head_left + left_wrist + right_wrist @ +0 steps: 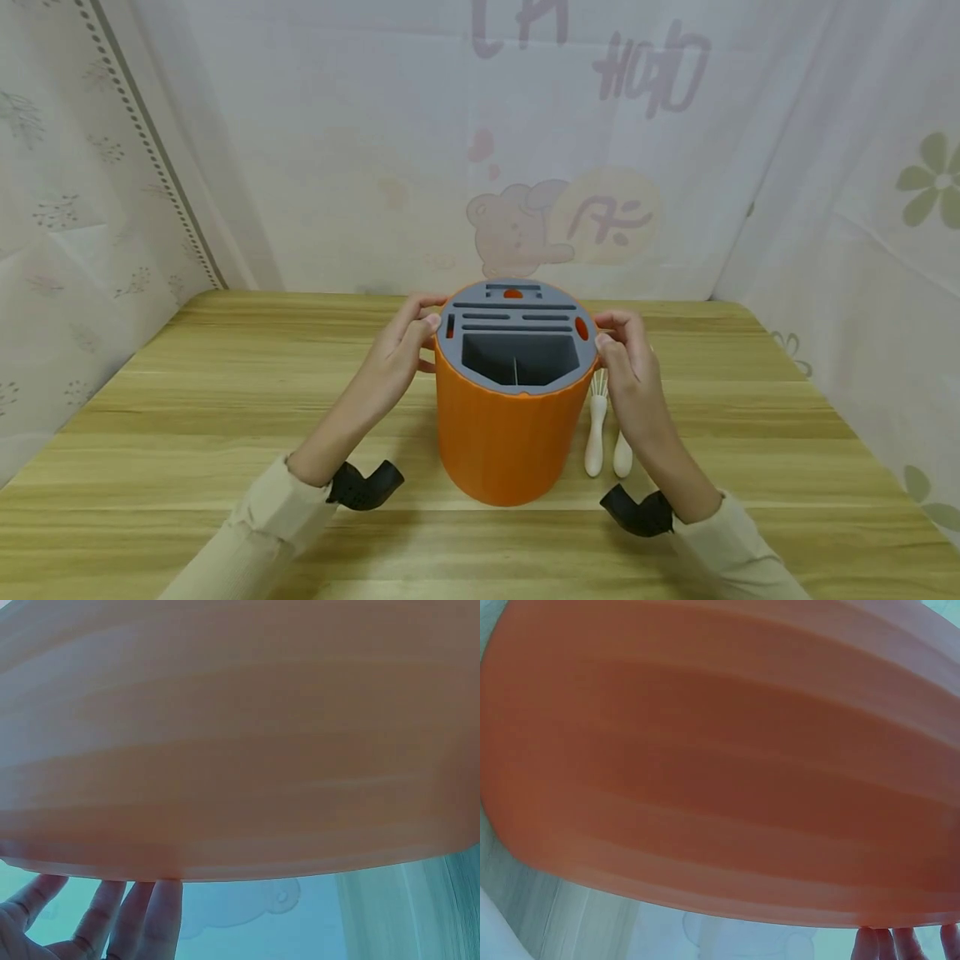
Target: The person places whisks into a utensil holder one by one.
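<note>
An orange round knife and utensil holder (510, 450) is upright in the middle of the head view. Its grey slotted top (472, 297) has narrow slits, small holes and a large divided compartment. My left hand (396, 350) grips its left side, thumb at the rim and fingers reaching behind. On the opposite side my right hand (634, 371) holds it the same way. The orange wall (240, 765) fills most of the left wrist view, with fingers (150, 922) against its far edge. Fingertips (906, 946) also touch the wall (705, 772) in the right wrist view.
A whisk (596, 429) with a pale handle lies on the wooden table (247, 400), just right of the holder. Beside it is another pale handle (623, 456), partly hidden by my right hand. Patterned cloth (337, 167) hangs behind the table and along both sides.
</note>
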